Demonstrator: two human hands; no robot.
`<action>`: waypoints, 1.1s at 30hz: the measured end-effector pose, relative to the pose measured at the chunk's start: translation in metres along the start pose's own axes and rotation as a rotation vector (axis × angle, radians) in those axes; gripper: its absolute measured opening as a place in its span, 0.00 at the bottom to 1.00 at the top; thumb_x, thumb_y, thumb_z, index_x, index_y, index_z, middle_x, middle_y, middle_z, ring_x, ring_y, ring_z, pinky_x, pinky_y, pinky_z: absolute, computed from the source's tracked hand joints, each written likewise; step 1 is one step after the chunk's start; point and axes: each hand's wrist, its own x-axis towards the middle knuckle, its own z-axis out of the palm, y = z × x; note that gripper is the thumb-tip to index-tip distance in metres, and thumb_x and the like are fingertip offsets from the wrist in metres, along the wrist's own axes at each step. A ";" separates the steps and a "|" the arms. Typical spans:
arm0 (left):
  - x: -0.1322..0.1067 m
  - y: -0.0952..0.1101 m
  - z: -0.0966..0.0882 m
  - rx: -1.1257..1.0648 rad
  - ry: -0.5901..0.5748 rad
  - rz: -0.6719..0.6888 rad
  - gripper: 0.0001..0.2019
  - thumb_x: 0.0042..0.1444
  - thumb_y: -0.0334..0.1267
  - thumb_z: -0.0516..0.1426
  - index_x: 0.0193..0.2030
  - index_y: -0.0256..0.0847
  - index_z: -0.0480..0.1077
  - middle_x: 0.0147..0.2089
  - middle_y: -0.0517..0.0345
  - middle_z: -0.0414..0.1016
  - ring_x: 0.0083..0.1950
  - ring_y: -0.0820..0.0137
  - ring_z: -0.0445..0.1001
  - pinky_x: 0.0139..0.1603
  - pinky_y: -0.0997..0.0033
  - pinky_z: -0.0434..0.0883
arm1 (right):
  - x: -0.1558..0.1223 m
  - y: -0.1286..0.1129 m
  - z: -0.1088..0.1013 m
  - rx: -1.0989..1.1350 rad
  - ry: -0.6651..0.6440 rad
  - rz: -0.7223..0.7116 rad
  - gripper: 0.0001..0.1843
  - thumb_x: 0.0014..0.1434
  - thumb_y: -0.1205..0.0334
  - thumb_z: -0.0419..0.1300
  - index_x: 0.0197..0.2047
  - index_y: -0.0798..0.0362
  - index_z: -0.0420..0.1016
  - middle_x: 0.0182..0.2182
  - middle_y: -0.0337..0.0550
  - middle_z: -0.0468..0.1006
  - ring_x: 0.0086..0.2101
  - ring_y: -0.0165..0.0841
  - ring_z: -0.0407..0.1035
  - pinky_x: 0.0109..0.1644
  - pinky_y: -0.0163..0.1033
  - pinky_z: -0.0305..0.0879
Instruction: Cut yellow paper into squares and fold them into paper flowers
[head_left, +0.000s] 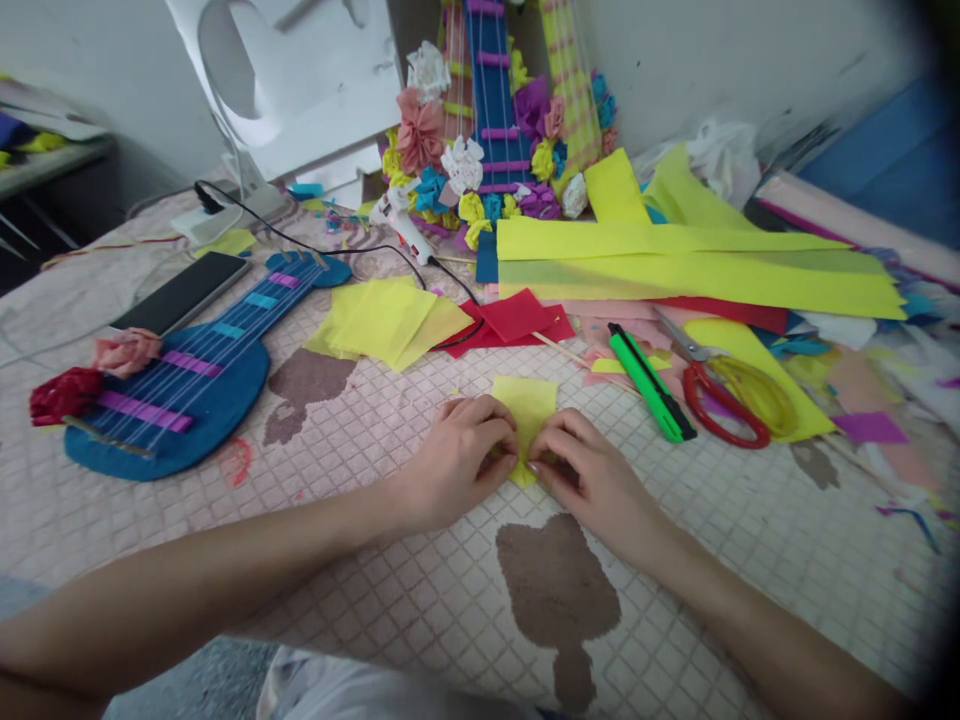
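Note:
A small square of yellow crepe paper (526, 402) lies on the table in front of me, its near edge gathered between my hands. My left hand (469, 455) pinches the paper's near left side, with the fingers curled. From the other side my right hand (581, 465) pinches the near right part, thumb and fingertips close together. The fingertips hide some of the gathered edge. Just beyond lie a stack of yellow paper squares (390, 318) and several red paper squares (521, 318).
A blue paper guitar (225, 390) with paper roses and a phone (184, 290) lie left. A glue gun (405, 225) with its cord stands behind. On the right are a green box cutter (649, 385), red-handled scissors (720, 400) and long yellow paper strips (675, 275).

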 end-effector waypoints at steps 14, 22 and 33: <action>-0.003 0.003 0.000 0.023 -0.026 -0.007 0.07 0.48 0.30 0.57 0.36 0.38 0.67 0.46 0.51 0.67 0.49 0.62 0.67 0.52 0.56 0.64 | -0.003 0.002 0.000 -0.039 -0.056 -0.021 0.12 0.53 0.73 0.57 0.39 0.50 0.62 0.40 0.43 0.63 0.42 0.36 0.64 0.45 0.44 0.65; -0.004 0.005 -0.002 0.024 -0.057 -0.004 0.15 0.43 0.35 0.63 0.38 0.39 0.66 0.47 0.51 0.66 0.49 0.60 0.65 0.52 0.55 0.63 | -0.003 -0.003 -0.007 -0.010 -0.090 -0.015 0.15 0.50 0.67 0.63 0.39 0.49 0.63 0.41 0.43 0.64 0.43 0.38 0.63 0.46 0.46 0.65; -0.002 0.000 -0.009 -0.141 -0.042 -0.020 0.14 0.50 0.37 0.61 0.44 0.40 0.67 0.45 0.52 0.69 0.50 0.62 0.67 0.53 0.56 0.65 | -0.002 0.005 -0.007 0.088 -0.049 -0.016 0.13 0.54 0.71 0.57 0.42 0.49 0.64 0.40 0.43 0.65 0.41 0.35 0.65 0.41 0.41 0.68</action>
